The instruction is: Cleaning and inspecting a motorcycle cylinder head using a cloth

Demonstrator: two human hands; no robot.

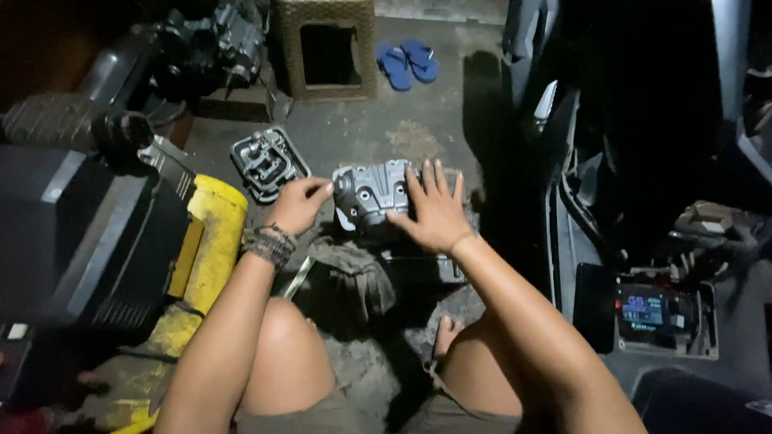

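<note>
A grey metal engine cover (371,193) sits on the concrete floor in front of my knees. My right hand (434,210) lies flat on its right side, fingers spread and pressing down. My left hand (299,205), with a braided wristband, has its fingers pinched at the cover's left end, on a small round part I cannot make out. A second grey engine part (268,163), with open cavities facing up, lies on the floor to the left, apart from both hands.
A dirty rag (354,277) lies under the cover near my knees. A yellow stand (205,249) and dark machinery are at left. A woven box (326,48) and blue sandals (408,63) sit farther off. A motorbike body with a lit display (643,309) fills the right.
</note>
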